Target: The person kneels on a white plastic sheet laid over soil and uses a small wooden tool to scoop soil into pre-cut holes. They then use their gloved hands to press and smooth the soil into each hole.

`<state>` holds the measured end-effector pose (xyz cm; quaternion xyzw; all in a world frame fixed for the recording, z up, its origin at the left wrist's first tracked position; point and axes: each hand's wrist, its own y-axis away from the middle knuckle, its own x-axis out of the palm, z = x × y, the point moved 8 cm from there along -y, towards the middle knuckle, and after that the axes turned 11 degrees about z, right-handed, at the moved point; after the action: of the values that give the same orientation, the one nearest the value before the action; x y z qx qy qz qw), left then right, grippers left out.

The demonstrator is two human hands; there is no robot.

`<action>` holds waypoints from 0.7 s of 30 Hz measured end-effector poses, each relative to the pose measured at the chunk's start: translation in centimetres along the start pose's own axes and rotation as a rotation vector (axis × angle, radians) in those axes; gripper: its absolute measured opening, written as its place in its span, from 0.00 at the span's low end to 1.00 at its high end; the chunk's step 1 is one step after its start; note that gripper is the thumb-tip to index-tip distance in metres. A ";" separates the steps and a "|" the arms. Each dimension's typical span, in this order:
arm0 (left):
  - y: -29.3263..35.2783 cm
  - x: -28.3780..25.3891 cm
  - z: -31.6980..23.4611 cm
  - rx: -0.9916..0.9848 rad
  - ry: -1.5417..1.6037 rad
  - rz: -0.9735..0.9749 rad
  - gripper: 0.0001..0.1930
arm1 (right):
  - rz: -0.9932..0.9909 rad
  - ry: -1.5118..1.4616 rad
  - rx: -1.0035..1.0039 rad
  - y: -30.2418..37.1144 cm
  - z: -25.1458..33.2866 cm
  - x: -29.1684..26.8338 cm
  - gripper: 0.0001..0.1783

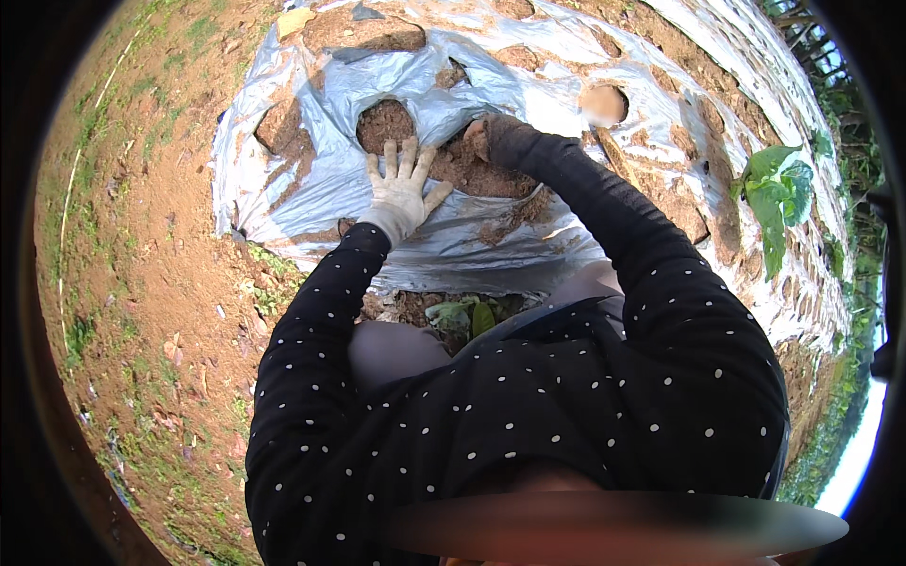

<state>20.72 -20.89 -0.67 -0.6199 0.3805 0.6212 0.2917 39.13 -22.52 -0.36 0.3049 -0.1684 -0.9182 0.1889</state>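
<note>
Looks abt midway, I'd say: several holes already cut in the silver plastic sheet [491, 236], most showing bare soil. Left hand [401, 184], in a pale glove, lies flat w/ fingers spread on the sheet, gripping nothing, just below one hole [385, 124]. Right hand [486, 137] is down in loose soil beside it; can't tell its grip. Outdoors: red dirt, patchy grass at left, a leafy plant [779, 189] at right.

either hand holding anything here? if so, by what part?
Left hand, in a pale glove, lies flat with fingers spread on the silver plastic mulch sheet; no grip. Right hand is down in the brown soil; a hold cannot be told.
</note>
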 end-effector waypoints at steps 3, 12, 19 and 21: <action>0.0 0.1 0.1 0.011 0.007 -0.012 0.40 | -0.096 0.520 -0.025 1.0 0.6 -2.0 0.16; -0.1 0.3 0.2 0.000 0.017 0.032 0.41 | -0.096 0.716 0.266 0.9 -1.6 -1.9 0.22; -0.2 0.2 0.1 0.005 0.024 0.038 0.41 | -0.164 0.718 0.220 -1.6 -1.9 0.2 0.26; -0.1 0.1 0.1 0.012 0.027 0.006 0.40 | -0.279 0.831 0.266 -1.2 -1.5 -0.3 0.25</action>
<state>20.72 -20.76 -0.75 -0.6254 0.3901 0.6112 0.2883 40.00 -21.63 -1.86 0.6889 -0.1522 -0.7048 0.0741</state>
